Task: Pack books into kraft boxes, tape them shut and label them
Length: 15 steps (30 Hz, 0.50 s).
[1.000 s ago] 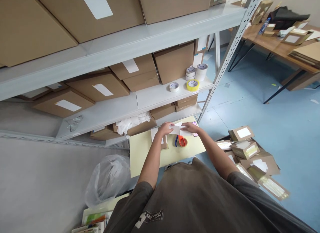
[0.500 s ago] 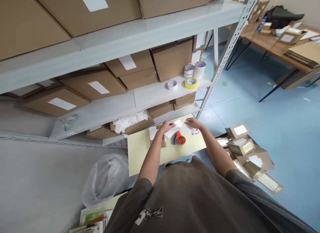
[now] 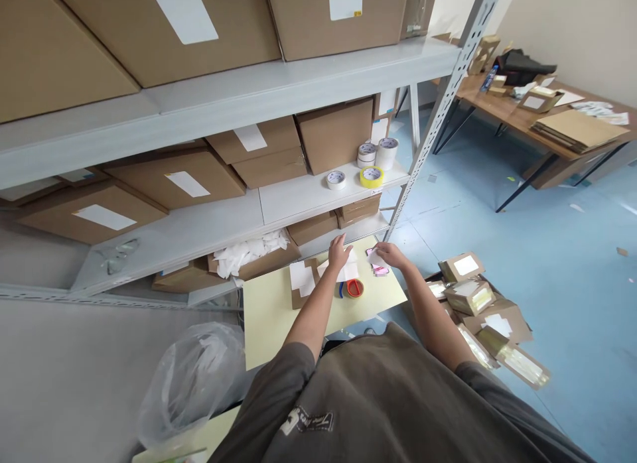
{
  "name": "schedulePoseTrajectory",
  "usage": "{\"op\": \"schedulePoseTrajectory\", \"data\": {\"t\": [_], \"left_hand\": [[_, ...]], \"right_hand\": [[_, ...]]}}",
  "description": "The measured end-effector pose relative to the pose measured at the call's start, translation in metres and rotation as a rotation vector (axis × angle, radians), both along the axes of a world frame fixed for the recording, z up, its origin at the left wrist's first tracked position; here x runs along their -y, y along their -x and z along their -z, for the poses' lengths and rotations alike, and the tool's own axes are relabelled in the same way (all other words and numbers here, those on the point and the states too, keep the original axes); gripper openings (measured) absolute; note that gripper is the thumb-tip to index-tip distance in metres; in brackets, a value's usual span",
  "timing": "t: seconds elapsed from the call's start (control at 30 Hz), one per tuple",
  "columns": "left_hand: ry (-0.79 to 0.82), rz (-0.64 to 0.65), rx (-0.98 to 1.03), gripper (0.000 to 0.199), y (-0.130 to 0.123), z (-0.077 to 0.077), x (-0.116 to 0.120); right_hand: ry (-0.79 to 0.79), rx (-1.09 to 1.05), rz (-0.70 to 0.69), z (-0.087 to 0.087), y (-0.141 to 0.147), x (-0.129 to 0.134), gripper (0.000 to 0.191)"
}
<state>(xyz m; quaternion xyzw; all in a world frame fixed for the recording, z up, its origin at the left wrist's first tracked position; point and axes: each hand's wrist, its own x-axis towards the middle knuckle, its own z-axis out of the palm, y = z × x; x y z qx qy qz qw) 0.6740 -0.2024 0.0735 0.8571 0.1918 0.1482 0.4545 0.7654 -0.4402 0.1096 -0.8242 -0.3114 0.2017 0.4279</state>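
My left hand [image 3: 340, 252] hovers above a white sheet of paper [image 3: 350, 269], thumb and fingers apart and holding nothing that I can see. In my right hand [image 3: 391, 253] a small white slip of paper [image 3: 375, 258] is pinched, over a phone with a pink screen [image 3: 380, 271]. Close in front of the sheet lies a red and blue tape dispenser [image 3: 354, 288] with a roll in it. A flat brown cardboard piece with a white label [image 3: 300, 277] rests left of my left hand. All of these are on a pale yellow table [image 3: 269, 317].
Behind the table a grey shelf rack [image 3: 298, 204] carries cardboard boxes [image 3: 338, 134] and several tape rolls [image 3: 371, 177]. Packed small boxes [image 3: 470, 296] are piled on the floor to the right. A clear plastic bag [image 3: 192, 377] hangs at the left. A wooden desk [image 3: 517, 118] stands farther right.
My left hand has opened, and the white paper it was at lies on the table. My right hand has moved the slip over the phone. The view has shifted slightly.
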Motion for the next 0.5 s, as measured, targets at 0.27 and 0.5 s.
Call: {"op": "schedulePoseTrajectory", "data": {"t": [0.27, 0.5], "left_hand": [[0.467, 0.232, -0.057, 0.044, 0.079, -0.036, -0.012], [0.448, -0.082, -0.087, 0.022, 0.142, -0.04, -0.021]], "right_hand": [[0.068, 0.15, -0.202, -0.018, 0.037, -0.044, 0.062], [-0.078, 0.335, -0.317, -0.031, 0.092, -0.099, 0.065]]}}
